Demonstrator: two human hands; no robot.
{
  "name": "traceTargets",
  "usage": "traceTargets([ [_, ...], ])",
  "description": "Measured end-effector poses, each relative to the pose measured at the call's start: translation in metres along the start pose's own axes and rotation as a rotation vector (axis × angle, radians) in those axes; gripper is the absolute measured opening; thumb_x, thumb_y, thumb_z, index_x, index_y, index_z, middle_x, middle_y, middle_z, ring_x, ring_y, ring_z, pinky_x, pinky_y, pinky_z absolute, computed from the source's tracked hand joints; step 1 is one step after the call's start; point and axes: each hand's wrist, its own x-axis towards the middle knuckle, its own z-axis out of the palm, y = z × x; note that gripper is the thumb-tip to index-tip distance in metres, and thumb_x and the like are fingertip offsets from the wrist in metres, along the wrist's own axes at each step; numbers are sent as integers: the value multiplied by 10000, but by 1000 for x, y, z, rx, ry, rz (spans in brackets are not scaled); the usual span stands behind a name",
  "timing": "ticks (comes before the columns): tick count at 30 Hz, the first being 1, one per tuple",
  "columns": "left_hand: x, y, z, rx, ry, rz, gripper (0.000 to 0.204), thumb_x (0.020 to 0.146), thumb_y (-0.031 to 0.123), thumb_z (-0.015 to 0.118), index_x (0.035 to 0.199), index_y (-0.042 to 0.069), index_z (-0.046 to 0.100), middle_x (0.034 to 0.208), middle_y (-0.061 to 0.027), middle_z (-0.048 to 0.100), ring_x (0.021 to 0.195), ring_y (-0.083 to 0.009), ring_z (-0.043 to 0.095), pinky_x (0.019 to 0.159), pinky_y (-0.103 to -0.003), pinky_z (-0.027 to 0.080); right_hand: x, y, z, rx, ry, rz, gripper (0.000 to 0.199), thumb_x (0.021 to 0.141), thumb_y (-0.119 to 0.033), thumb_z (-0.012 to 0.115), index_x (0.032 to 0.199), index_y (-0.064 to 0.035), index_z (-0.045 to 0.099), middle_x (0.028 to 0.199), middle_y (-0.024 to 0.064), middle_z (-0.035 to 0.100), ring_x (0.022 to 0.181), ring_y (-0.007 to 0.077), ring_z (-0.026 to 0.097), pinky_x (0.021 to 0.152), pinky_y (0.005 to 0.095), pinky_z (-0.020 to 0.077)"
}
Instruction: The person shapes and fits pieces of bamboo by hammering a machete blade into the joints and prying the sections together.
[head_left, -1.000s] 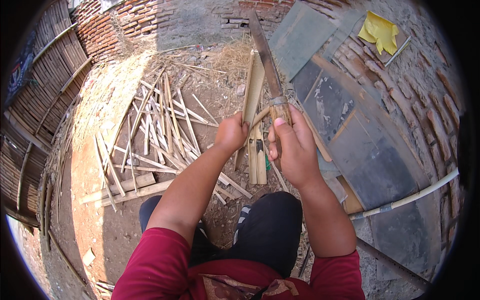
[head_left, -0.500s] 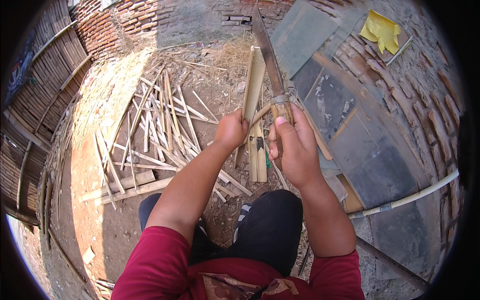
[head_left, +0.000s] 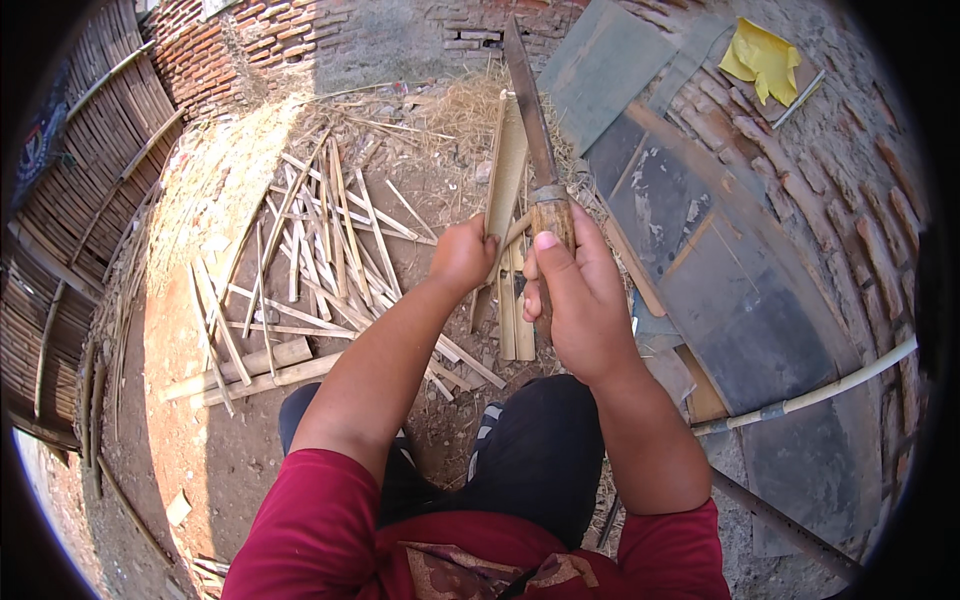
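Observation:
My left hand (head_left: 463, 256) is closed round the lower part of a split bamboo piece (head_left: 509, 150), which stands upright with its hollow inner side showing. To its right, my right hand (head_left: 572, 285) grips the wooden handle of a machete (head_left: 533, 110). The long, dark blade points up and away, just beside the bamboo's top, and seems apart from it. Below and between the hands, another split bamboo length (head_left: 517, 325) lies on the ground. A thin strip of bamboo (head_left: 515, 233) crosses behind, partly hidden by my hands.
A loose heap of bamboo strips (head_left: 325, 235) spreads over the dirt at left, with thicker bamboo poles (head_left: 265, 372) nearer me. Dark boards (head_left: 740, 290) lean along the right brick wall, with a pale pipe (head_left: 850, 385) across them. A yellow sheet (head_left: 762, 60) lies at the upper right.
My right hand and the machete have shifted slightly to the left, toward the bamboo. The left hand and its bamboo piece have stayed nearly still.

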Motion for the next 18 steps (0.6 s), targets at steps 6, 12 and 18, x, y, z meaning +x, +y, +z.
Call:
traceTargets([
  [6, -1, 1, -7, 20, 4, 21, 320, 912, 151, 652, 1199, 11, 636, 1049, -263, 710, 988, -453, 678, 889, -509, 529, -1, 3, 4, 15, -38, -11, 424, 1094, -200, 502, 1449, 11, 408, 860, 3, 543, 631, 48, 504, 574, 231, 464],
  [12, -41, 29, -52, -275, 215, -37, 434, 966, 195, 612, 1327, -38, 558, 989, -138, 661, 880, -248, 636, 825, -368, 518, -3, 11, 12, -16, 24, -32, 387, 1115, -266, 481, 1416, -30, 419, 890, -2, 540, 722, 64, 544, 677, 244, 496],
  [18, -108, 111, -146, -420, -166, 105, 602, 1072, 480, 498, 1405, -20, 519, 1104, -66, 610, 970, -129, 601, 795, -282, 511, -2, 16, 22, 155, 20, -21, 679, 1097, -222, 486, 1614, 42, 134, 1013, 62, 593, 798, 93, 563, 701, 259, 495],
])
